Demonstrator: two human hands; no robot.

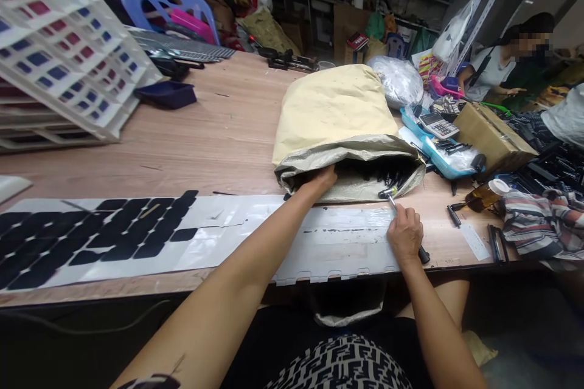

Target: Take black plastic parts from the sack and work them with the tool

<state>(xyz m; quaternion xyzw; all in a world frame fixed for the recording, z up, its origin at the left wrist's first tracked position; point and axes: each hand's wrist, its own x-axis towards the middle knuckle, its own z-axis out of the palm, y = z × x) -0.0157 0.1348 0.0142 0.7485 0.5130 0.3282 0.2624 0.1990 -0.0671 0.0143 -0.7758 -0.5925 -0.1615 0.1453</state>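
A large cream woven sack (337, 97) lies on the table, its mouth facing me. Several small black parts (399, 176) show in the dark opening. My left hand (325, 179) reaches into that mouth, and its fingers are hidden inside. My right hand (405, 232) is wrapped round a small hammer (392, 199) with a metal shaft. The hammer's yellowish and black head rests at the lower right lip of the sack, and its black handle end sticks out below my fist. Under my hands is a white board (337, 249) at the table's front edge.
Rows of flat black pieces (132, 225) lie on white sheeting at left. White plastic baskets (77, 55) and a dark blue tray (168, 94) stand behind. On the right are a calculator (438, 124), a cardboard box (493, 134), an amber bottle (486, 194) and a seated person (495, 67).
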